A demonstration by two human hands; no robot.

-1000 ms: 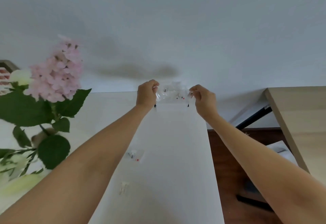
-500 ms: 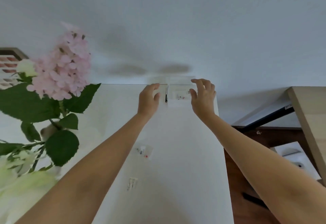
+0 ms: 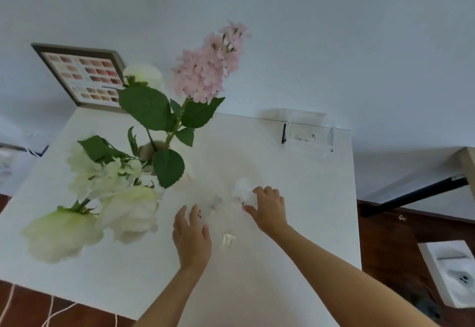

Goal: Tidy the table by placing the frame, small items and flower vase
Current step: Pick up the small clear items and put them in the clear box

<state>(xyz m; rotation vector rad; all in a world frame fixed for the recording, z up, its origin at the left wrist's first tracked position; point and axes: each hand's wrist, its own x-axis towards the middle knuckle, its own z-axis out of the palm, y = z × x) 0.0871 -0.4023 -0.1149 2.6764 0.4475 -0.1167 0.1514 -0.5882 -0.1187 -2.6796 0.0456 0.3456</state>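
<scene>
On the white worktop point(image 3: 295, 223) both hands are spread low over a scatter of little clear packets near the middle, and the step in hand looks like gathering those small items. Largest first: the worktop runs back to the wall, where the picture frame point(image 3: 82, 77) leans at the far left corner. In front of it stands the flower vase point(image 3: 150, 150), its body mostly hidden by leaves, with a pink spray and big white blooms hanging toward the near edge, close to the left forearm. At the far right corner, against the wall, sits a clear plastic holder point(image 3: 308, 135) with small things inside.

The left hand point(image 3: 191, 239) lies flat with fingers released and splayed, nothing in it. The right hand point(image 3: 270, 208) is also open, its fingertips point(image 3: 248, 208) touching or just beside a white crumpled packet point(image 3: 241, 189) — blur hides which. A small shiny packet point(image 3: 227, 240) lies between the two hands, and more faint clear ones sit just ahead of the left hand.

To do it well, I would sweep the packets together with curled fingers rather than pinch each one — they are thin, slick and hard to see. Keep the left arm low and away from the drooping blooms, since the vase looks top-heavy.
</scene>
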